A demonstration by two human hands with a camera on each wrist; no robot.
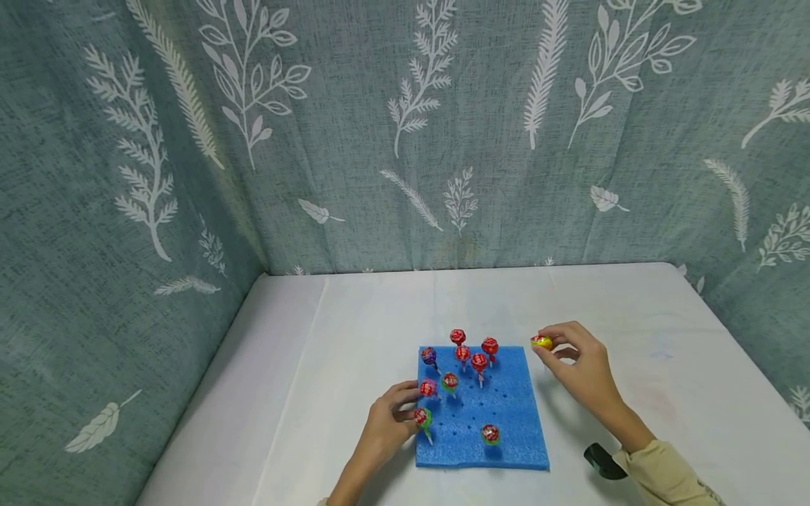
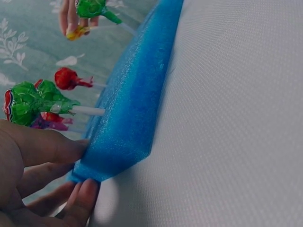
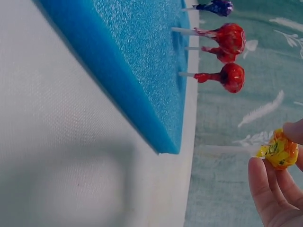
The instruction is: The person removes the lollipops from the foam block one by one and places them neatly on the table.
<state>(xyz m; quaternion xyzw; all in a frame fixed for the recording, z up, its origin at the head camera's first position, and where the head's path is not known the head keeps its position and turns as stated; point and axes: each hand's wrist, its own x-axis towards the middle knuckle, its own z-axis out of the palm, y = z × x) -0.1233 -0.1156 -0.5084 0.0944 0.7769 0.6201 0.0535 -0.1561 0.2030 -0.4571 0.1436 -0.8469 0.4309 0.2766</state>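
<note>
A blue foam board (image 1: 506, 400) dotted with small holes lies on the white table. Several wrapped lollipops stand in it on their sticks: red ones (image 1: 479, 362) towards the back, a purple one (image 1: 429, 356) and a pink one (image 1: 428, 388) at the left, and green-and-red ones such as the front right lollipop (image 1: 490, 434). My left hand (image 1: 384, 425) grips the board's left edge, thumb on top, beside a green lollipop (image 2: 26, 101). Right of the board's back corner, my right hand (image 1: 585, 365) pinches a yellow lollipop (image 3: 279, 150) by its wrapped head, its white stick pointing towards the board.
The white table (image 1: 342, 337) stretches around the board. A green leaf-patterned curtain (image 1: 354, 140) hangs behind and at both sides. Near my right wrist is a dark object (image 1: 604, 461), its kind unclear.
</note>
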